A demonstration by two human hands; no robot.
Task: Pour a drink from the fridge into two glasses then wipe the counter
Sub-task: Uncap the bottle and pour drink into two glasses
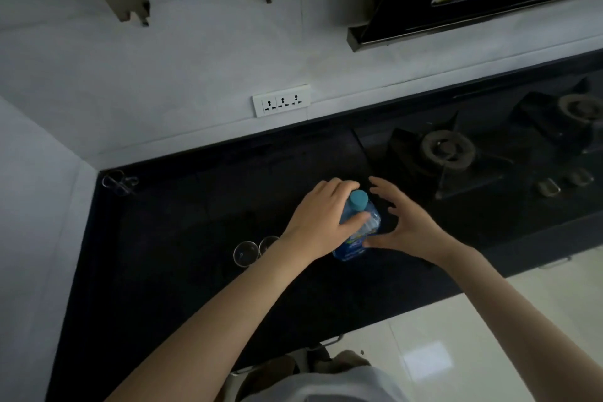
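Dark counter (182, 271) | left hand (321, 215) — grip round bottle (359, 228) | right hand (404, 222) — spread

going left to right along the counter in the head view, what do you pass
clear clip → two glasses → left hand gripping the bottle → right hand, open beside it → near burner → knobs → far burner

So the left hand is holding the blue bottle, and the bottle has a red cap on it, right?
Not quite. The cap is blue, not red, as the head view shows. The rest is right: the left hand holds the blue bottle, and the cap is on it.
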